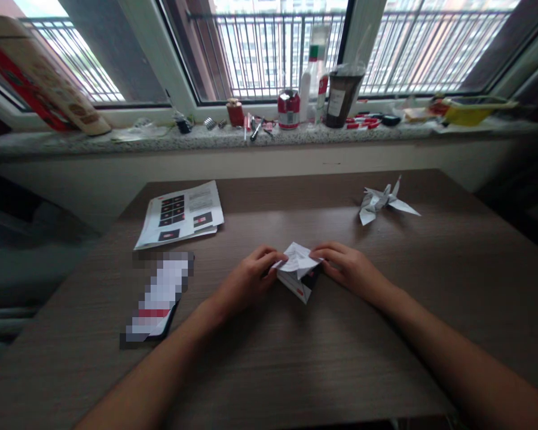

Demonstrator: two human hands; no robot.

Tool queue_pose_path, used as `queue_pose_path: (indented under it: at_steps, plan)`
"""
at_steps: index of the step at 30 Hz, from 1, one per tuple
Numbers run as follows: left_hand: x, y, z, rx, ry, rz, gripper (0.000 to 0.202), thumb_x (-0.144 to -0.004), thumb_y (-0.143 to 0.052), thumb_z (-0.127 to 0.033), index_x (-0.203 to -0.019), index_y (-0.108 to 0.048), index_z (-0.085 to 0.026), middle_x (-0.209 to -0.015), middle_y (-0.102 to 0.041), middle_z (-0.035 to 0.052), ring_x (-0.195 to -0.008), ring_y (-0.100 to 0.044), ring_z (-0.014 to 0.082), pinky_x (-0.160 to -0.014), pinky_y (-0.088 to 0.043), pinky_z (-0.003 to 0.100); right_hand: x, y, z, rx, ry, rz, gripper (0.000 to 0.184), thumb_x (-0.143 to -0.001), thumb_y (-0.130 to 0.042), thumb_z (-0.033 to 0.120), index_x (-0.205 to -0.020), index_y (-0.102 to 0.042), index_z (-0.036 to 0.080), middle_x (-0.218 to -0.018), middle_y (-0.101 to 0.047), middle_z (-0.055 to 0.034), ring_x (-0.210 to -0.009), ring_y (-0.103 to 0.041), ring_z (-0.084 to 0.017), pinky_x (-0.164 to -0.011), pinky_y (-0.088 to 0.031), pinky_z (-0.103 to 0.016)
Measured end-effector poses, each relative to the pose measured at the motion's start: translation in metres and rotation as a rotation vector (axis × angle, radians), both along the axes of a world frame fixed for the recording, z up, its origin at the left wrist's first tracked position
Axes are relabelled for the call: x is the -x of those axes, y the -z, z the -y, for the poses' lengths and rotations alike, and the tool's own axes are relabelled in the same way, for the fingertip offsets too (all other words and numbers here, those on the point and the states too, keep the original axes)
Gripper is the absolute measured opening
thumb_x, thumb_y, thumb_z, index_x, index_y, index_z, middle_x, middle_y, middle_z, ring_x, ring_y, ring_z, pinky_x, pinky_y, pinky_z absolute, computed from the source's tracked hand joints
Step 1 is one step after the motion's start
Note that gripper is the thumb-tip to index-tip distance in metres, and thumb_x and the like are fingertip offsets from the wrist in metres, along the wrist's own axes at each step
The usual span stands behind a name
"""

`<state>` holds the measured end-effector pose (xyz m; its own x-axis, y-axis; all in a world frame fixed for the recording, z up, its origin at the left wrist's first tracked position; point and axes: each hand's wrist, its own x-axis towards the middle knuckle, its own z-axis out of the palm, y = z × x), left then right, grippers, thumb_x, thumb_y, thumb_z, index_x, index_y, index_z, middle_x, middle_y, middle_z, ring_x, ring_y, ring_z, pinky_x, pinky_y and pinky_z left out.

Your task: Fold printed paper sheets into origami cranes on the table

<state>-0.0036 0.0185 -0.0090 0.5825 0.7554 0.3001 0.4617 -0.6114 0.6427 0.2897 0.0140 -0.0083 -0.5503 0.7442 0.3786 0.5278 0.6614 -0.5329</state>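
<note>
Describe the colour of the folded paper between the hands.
The folded paper is mostly white with a dark patch, seen in the head view.

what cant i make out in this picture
Phone, head view: screen masked by pixel blocks.
Printed sheets, head view: text too small and blurred to read.
Folded paper, head view: side edges partly covered by left hand and right hand.
Package, head view: cut off by left edge.

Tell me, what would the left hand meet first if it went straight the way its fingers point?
The folded paper, touched by the left hand. Past it, the right hand seems next, though depth is unclear.
</note>
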Motion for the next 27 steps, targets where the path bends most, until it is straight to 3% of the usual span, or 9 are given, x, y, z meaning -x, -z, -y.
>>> queue_pose_path:
  at_steps: [6,15,21,27]
  plan:
    - [0.006,0.008,-0.005,-0.019,0.064,-0.056,0.034,-0.096,-0.058,-0.009,-0.126,-0.066,-0.023,-0.124,-0.061,0.0089,-0.109,-0.064,0.0209,-0.095,-0.056,0.039,-0.007,0.000,-0.004,0.026,-0.086,0.034,0.028,-0.101,-0.054,0.013,-0.123,-0.067,0.022,-0.126,-0.067,-0.0119,-0.115,-0.067,-0.023,-0.096,-0.058,-0.041]
    - [0.008,0.005,-0.004,-0.083,0.089,-0.206,0.047,-0.086,-0.056,0.000,-0.126,-0.066,-0.023,-0.132,-0.061,0.0099,-0.119,-0.060,0.0254,-0.103,-0.053,0.046,-0.011,0.007,-0.007,0.055,-0.161,0.127,0.035,-0.097,-0.051,0.007,-0.124,-0.069,0.019,-0.133,-0.065,-0.0144,-0.121,-0.064,-0.024,-0.102,-0.056,-0.043]
    - [0.008,-0.002,-0.001,-0.116,0.111,-0.304,0.047,-0.087,-0.060,-0.006,-0.130,-0.062,-0.025,-0.150,-0.054,0.0082,-0.136,-0.051,0.0283,-0.113,-0.045,0.051,-0.013,0.011,-0.007,0.010,-0.157,0.184,0.042,-0.092,-0.053,0.004,-0.127,-0.069,0.020,-0.135,-0.066,-0.0138,-0.123,-0.063,-0.026,-0.102,-0.055,-0.045]
    - [0.003,-0.002,0.001,-0.144,0.090,-0.334,0.036,-0.099,-0.059,-0.019,-0.134,-0.061,-0.027,-0.144,-0.059,0.0086,-0.131,-0.053,0.0291,-0.111,-0.045,0.053,-0.007,0.004,-0.001,-0.024,-0.110,0.213,0.028,-0.099,-0.058,0.018,-0.123,-0.072,0.021,-0.131,-0.068,-0.0143,-0.117,-0.067,-0.027,-0.097,-0.058,-0.044]
